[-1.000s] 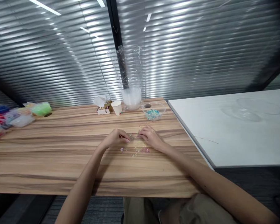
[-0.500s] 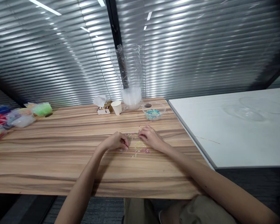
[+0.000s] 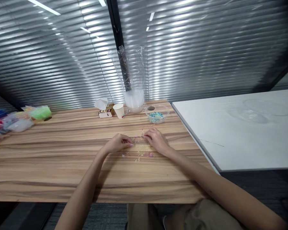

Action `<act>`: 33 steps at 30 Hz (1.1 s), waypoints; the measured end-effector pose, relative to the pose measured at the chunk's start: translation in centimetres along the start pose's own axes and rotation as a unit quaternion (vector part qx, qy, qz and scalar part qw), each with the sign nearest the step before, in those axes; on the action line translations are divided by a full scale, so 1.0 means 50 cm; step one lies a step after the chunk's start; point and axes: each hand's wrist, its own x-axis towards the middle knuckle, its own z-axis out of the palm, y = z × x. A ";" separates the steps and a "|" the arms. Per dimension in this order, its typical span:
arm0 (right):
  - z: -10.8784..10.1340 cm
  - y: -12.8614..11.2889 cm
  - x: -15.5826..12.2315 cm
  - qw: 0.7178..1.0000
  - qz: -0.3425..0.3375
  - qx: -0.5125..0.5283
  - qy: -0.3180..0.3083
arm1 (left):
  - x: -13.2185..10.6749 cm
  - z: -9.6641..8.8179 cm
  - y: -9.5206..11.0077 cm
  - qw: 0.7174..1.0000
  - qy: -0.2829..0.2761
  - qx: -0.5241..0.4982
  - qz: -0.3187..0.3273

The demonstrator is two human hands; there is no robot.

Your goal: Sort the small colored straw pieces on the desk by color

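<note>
My left hand point(image 3: 120, 143) is closed in a pinch just above the wooden table, left of a scatter of small thin tube-shaped beads point(image 3: 141, 150) in yellow, pink and purple. Across from it my right hand point(image 3: 156, 140) also pinches, thumb and index finger together at the upper right of the scatter. A thin line of pinkish pieces point(image 3: 138, 137) shows in the gap between the two hands. What either set of fingertips holds is too small to make out. Beyond the right hand sits a clear round bowl point(image 3: 157, 118) with blue, white and greenish bits in it.
A paper cup point(image 3: 119, 111), a tissue box point(image 3: 106, 111) and a clear plastic bag around white cups point(image 3: 134, 100) stand at the back of the wooden table point(image 3: 62, 166). Colourful bagged items point(image 3: 21, 119) lie far left. A white table point(image 3: 230, 143) adjoins on the right.
My left hand has risen a little, away from the lower beads, and its fingertips now point more toward my right hand. The right hand has barely moved. The view has shifted slightly.
</note>
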 end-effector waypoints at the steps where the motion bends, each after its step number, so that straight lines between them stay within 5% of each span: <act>1: -0.001 -0.002 0.000 1.000 0.001 0.007 0.000 | 0.005 0.008 0.003 1.000 0.026 0.010 0.005; 6: 0.000 -0.005 0.002 1.000 0.002 0.007 0.003 | 0.026 0.047 0.009 0.992 0.103 0.052 0.052; 11: 0.000 -0.005 0.003 1.000 0.016 0.022 0.014 | 0.031 0.064 0.007 0.988 0.107 0.061 0.091; 18: -0.009 -0.011 0.006 0.998 0.060 0.016 -0.002 | 0.032 0.062 -0.001 0.987 0.108 0.081 0.087; 33: -0.011 -0.006 -0.001 0.997 0.042 -0.038 -0.045 | 0.025 0.025 -0.015 0.981 0.161 0.091 0.065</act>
